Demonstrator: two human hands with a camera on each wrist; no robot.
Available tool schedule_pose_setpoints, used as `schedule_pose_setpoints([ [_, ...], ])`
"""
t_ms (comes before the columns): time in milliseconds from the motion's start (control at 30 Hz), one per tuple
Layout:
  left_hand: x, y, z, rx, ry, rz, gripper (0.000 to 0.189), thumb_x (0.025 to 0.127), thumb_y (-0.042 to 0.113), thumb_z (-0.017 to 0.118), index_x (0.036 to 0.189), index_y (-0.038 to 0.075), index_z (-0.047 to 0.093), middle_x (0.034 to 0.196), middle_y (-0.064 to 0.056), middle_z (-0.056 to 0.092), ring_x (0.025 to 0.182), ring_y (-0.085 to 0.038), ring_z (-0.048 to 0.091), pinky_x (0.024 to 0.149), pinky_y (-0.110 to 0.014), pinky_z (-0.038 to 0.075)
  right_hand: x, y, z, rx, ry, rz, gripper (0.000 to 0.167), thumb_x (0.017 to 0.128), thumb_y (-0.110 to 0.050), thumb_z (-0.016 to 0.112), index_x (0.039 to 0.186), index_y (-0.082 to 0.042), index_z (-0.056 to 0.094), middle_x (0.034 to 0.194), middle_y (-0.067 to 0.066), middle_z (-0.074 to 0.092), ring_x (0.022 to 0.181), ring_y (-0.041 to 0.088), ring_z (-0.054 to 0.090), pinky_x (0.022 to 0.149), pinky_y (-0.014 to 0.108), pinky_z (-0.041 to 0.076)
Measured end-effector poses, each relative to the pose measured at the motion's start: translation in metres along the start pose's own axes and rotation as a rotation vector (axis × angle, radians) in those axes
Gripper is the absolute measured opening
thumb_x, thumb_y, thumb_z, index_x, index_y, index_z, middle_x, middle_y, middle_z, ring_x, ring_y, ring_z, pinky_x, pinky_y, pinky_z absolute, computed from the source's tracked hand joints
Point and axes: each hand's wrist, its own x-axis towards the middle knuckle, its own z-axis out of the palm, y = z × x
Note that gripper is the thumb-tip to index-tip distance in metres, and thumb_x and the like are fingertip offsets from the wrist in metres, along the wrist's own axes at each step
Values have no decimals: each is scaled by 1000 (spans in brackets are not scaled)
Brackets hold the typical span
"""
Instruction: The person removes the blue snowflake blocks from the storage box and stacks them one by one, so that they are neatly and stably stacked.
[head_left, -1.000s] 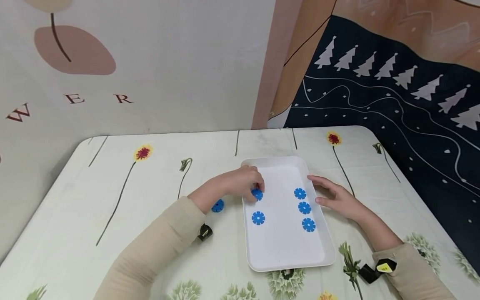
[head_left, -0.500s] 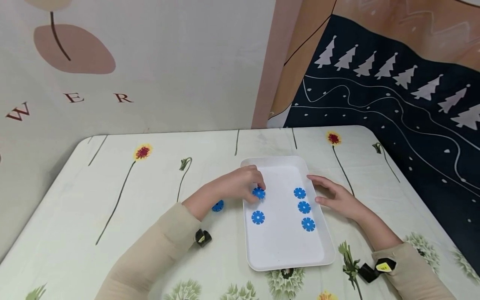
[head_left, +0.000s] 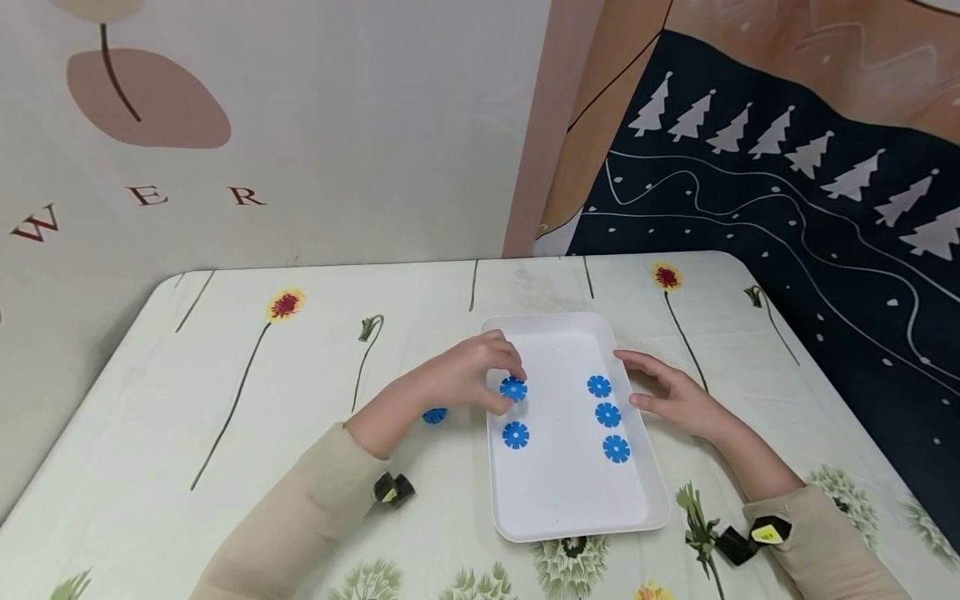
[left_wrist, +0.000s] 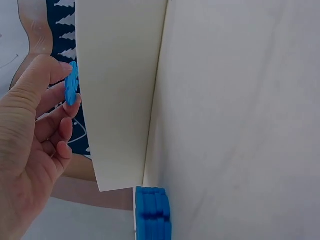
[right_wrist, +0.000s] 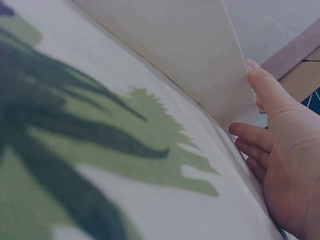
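My left hand (head_left: 480, 367) reaches over the left rim of a white tray (head_left: 558, 500) and pinches a blue notched plastic disc (left_wrist: 72, 84) between thumb and fingertip. In the left wrist view that disc stands at about the height of the tray's rim. Just nearer to me, another blue notched disc (head_left: 516, 435) lies flat on the tray's left side. Three more make a column along the right side, the middle disc (head_left: 608, 415) among them. At the right rim my right hand (head_left: 678, 400) rests with its fingers loosely extended, thumb and fingertips touching the tray wall.
Left of the tray, partly behind my left forearm, a small stack of blue discs (left_wrist: 154, 215) stands on the flower-printed tablecloth (head_left: 315, 392). A patterned wall (head_left: 375, 133) closes off the table's far edge.
My left hand has drawn slightly left, its wrist lower, and the disc in its fingers shows more plainly. The right hand and the tray stay put.
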Motion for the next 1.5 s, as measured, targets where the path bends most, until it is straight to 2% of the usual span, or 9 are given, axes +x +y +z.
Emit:
schedule_pose_setpoints([
  [233,-12,3,-3,19,94,58,22,73,11,77,93,4,73,96,-2,65,95,-16,51,83,-23,45,0,0,0,12,-2,8,60,91,-11,65,144,-5,39,149,18,33,135,42,29,98,9,26],
  [767,-48,-3,-7,-52,239,76,22,70,7,79,91,4,73,95,1,65,95,-15,53,82,-26,48,-1,0,0,5,-6,0,59,91,-11,65,145,-6,39,149,17,33,135,42,29,98,10,26],
  [900,-57,-5,-7,-42,276,63,22,68,7,78,89,5,74,93,3,65,93,-13,52,80,-26,48,0,1,-1,0,-6,4,59,91,-12,65,145,-7,39,149,16,33,135,41,28,98,9,25],
  [1167,-74,-8,-7,-36,295,-1,23,67,8,79,89,6,74,96,3,64,96,-13,53,80,-28,49,0,0,-1,0,-8,-2,59,92,-12,64,145,-7,39,149,16,33,135,42,29,98,9,25],
  [1367,-83,-13,-6,-28,329,-1,23,66,6,80,88,7,74,94,5,64,95,-13,53,78,-27,49,0,0,0,4,-5,-1,59,92,-11,64,144,-6,40,149,16,33,134,41,29,98,9,25],
  [1500,-88,-15,-5,-17,321,-20,23,67,7,81,89,7,73,94,5,63,95,-13,52,78,-28,49,0,0,0,6,-8,-6,59,92,-11,64,144,-6,40,149,17,33,134,41,30,98,10,26],
])
